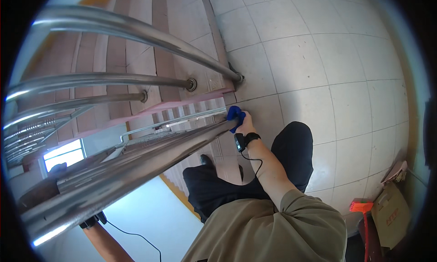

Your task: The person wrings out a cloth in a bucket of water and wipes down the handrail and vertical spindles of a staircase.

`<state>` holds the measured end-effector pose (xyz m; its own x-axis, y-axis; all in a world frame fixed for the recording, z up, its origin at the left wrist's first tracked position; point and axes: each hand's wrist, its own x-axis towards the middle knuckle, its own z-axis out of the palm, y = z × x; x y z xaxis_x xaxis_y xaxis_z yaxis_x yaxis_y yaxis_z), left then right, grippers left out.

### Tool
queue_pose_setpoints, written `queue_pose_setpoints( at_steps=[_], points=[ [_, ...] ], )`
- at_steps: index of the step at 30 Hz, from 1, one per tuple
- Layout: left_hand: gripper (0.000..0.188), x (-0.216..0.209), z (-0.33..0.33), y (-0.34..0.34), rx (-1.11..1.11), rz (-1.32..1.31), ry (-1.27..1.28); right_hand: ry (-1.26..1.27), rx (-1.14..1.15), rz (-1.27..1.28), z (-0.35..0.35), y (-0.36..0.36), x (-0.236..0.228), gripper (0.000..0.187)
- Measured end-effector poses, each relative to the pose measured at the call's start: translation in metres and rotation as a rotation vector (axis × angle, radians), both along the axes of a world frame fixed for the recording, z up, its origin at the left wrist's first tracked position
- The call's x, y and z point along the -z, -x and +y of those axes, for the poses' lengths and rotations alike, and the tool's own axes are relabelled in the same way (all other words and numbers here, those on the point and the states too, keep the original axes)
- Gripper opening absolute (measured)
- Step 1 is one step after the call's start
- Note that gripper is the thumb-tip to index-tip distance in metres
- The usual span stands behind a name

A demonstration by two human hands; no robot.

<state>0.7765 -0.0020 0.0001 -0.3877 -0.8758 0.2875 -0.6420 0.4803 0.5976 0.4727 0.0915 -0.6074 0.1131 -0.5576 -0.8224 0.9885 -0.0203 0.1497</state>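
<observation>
Pale square floor tiles (318, 57) cover the landing, their dark grout lines bending toward the rim. Polished steel railing bars (114, 79) run along its edge, bolted into a pinkish curb, with stair steps (136, 16) dropping away beyond. A bright window (63, 155) glows far down the stairwell (daylight, by the look). A cardboard box (391, 212) sits against the right-hand wall.

This is a stairwell landing inside a building. Polished steel handrails (136, 34) run along flights of pinkish steps (132, 57) on the left, and a floor of large pale square tiles (318, 66) spreads to the right. At the near right, a cardboard box (390, 212) and an orange-headed broom (362, 207) stand against the wall.
</observation>
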Motion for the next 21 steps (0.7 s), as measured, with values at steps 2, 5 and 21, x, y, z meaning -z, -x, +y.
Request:
queue_pose_setpoints(
  at_steps=[2,5,21],
  points=[
    [0.083,0.001,-0.018,0.0,-0.052,0.06,0.147,0.077,0.259,-0.096,0.0,0.0,0.004,0.028],
    [0.083,0.005,0.005,0.019,0.045,-0.125,0.145,0.089,0.36,-0.078,0.004,-0.004,0.026,0.03],
    [0.085,0.012,0.008,0.023,-0.018,-0.006,0.094,0.129,0.21,-0.091,0.005,-0.011,-0.046,0.03]
  ],
)
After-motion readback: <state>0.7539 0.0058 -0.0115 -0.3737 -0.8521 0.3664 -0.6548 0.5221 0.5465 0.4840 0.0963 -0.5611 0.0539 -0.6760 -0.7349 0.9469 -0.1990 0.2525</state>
